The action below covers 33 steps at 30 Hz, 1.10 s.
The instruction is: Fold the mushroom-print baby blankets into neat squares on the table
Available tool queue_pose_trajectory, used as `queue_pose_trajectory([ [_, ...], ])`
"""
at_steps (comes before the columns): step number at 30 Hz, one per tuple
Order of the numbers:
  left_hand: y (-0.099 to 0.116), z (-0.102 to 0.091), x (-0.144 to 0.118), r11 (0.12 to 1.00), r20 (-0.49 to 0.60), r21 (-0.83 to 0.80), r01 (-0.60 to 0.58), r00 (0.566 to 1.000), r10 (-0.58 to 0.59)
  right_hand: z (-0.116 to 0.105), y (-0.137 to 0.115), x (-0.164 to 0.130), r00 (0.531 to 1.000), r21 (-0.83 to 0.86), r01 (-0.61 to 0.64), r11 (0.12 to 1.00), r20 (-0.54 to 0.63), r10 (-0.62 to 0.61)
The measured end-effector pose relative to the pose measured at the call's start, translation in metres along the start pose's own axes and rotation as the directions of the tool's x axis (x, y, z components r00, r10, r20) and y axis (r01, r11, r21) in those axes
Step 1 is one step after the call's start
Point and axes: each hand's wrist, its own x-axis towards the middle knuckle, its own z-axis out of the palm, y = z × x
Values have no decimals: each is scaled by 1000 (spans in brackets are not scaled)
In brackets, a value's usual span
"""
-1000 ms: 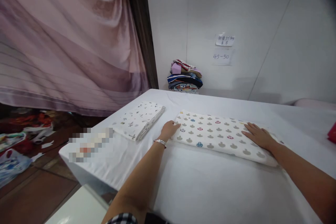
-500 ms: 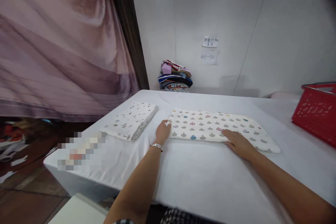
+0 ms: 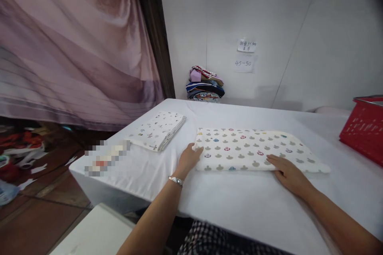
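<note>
So the folded patterned cloth (image 3: 254, 149) is lying flat mid-table (image 3: 239, 207), left hand (image 3: 189, 160) loosely curled on its left end, right hand (image 3: 289, 173) flat with fingers spread on the near edge, neither gripping it. I'd say keep both palms pressing evenly so the layers don't slide while squaring the edges. Versus half a second ago, the right hand sits a bit further right. Smaller folded cloth (image 3: 158, 129) is just left, red basket (image 3: 363, 127) far right.

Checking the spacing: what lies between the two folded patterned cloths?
Only bare white tablecloth separates the smaller folded cloth from the mushroom-print cloth, in the head view.
</note>
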Motion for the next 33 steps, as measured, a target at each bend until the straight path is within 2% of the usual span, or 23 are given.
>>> queue_pose_trajectory([
  [4, 20, 2, 35, 1000, -37, 12, 8, 999, -8, 3, -6, 3, 998, -22, -2, 1000, -60, 1],
  [11, 40, 15, 93, 998, -28, -62, 28, 999, -30, 2, -6, 1, 998, -5, 23, 1000, -58, -23],
  [16, 43, 23, 116, 989, 4, -149, 2, 1000, -2, -1, -7, -3, 999, 66, -2, 998, -44, 5],
  [19, 39, 24, 122, 979, -17, -203, -34, 999, 31, -11, -7, 2, 997, 219, -78, 973, 33, 72],
  [22, 34, 25, 126, 966, -49, -251, -57, 998, 46, -23, -9, 33, 975, 325, -223, 919, 93, 204],
  [24, 31, 26, 129, 961, -54, -270, -63, 997, 50, -25, -11, 70, 956, 287, -294, 912, 91, 279],
  [25, 30, 26, 130, 958, -55, -278, -65, 997, 52, -24, -12, 92, 954, 266, -300, 916, 112, 280],
  [28, 28, 26, 131, 937, -33, -341, -74, 997, 67, -16, -12, 155, 964, 208, -187, 960, 225, 139],
  [30, 29, 24, 129, 903, 4, -425, -69, 997, 79, -11, -12, 188, 936, 167, -151, 974, 340, 86],
  [33, 31, 19, 125, 824, 112, -566, -23, 988, 104, -10, -8, 217, 879, 138, -165, 976, 469, 83],
])
